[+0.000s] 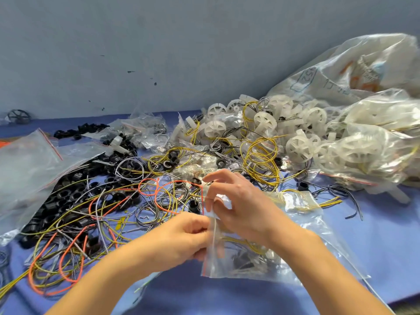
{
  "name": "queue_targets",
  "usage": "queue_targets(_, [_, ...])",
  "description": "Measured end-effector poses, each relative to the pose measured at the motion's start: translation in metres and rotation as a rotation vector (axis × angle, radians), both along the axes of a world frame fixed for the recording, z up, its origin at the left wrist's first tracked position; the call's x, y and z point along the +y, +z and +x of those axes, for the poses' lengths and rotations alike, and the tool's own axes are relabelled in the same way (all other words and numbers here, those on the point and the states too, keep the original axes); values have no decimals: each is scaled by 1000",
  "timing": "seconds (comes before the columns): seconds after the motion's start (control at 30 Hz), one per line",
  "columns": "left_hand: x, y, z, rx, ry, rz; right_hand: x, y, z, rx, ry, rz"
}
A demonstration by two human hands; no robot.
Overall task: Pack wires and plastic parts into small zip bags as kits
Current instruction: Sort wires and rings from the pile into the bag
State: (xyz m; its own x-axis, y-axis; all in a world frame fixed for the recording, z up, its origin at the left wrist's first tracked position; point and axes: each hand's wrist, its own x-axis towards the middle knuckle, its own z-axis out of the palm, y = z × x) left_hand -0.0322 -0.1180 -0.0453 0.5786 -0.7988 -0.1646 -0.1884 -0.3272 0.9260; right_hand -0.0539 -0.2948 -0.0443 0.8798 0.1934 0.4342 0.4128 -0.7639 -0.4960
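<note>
Pinching the top of a zip bag (pixel 238 262) with our left hand (pixel 181 239) and right hand (pixel 238 201), we are holding it over the tabletop (pixel 375 235). Loose wires (pixel 102 201) are lying alongside.

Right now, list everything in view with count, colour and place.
small zip bag: one, clear, red seal, centre, holding yellow wires and dark parts
loose wires: many, yellow, orange, grey, black, centre-left
black rings: many, left pile
white wheels: many, translucent, right rear
big bags: several, clear, left and right edges
table cover: one, blue
wall: grey-blue, behind
left hand: fingers pinch the small zip bag's mouth
right hand: fingers pinch it too
</note>
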Motion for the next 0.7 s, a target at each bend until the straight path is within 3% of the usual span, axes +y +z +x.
queue_targets(0.1, [-17, -9, -4, -199, -52, 59, 3, 0, -1, 11, 30, 60])
queue_targets(0.27, [-29, -14, -6, -245, -24, 51, 0, 0, -2, 27, 45, 99])
queue_targets(0.7, [3, 11, 21, 34, -109, 137, -23, -10, 7, 45, -165, 165])
